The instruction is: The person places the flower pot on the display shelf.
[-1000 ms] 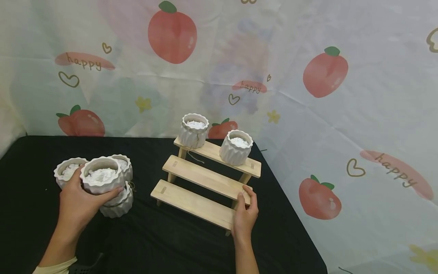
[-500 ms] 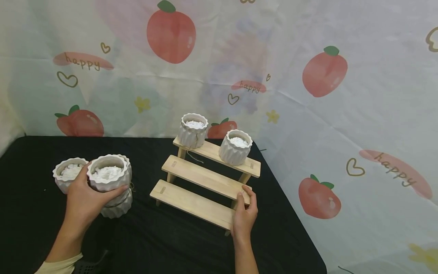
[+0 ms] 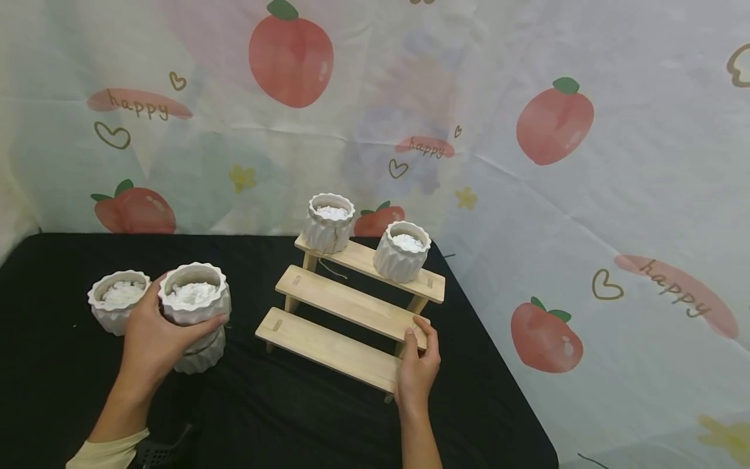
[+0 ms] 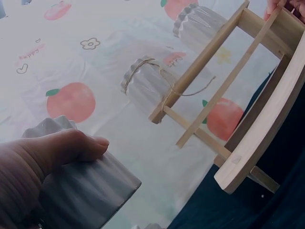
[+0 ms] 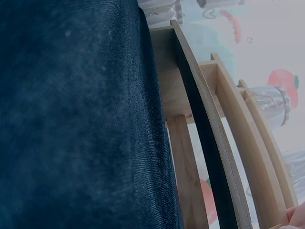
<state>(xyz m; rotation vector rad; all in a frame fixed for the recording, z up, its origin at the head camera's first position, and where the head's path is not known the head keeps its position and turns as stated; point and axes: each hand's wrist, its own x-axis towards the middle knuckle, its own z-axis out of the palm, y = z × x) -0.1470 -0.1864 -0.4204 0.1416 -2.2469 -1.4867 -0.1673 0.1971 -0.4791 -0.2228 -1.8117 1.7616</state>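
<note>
The right hand (image 3: 418, 371) pinches the right end of a pale wooden three-step stand (image 3: 336, 342) at its middle step; tugging there could shift it on the black-covered table (image 3: 281, 417). The left hand (image 3: 151, 342) grips a white fluted pot (image 3: 190, 315) with white crumbly filling, apparently raised; a slack hold could drop it, a tilt could spill it. A partly hidden white fluted pot with cord (image 3: 202, 358) and another at the far left (image 3: 111, 319) are close enough to be knocked. Farthest, two white pots (image 3: 325, 236) (image 3: 400, 262) sit on the top step; loose twine (image 3: 333, 267) might snag, and a jolt could topple both.
</note>
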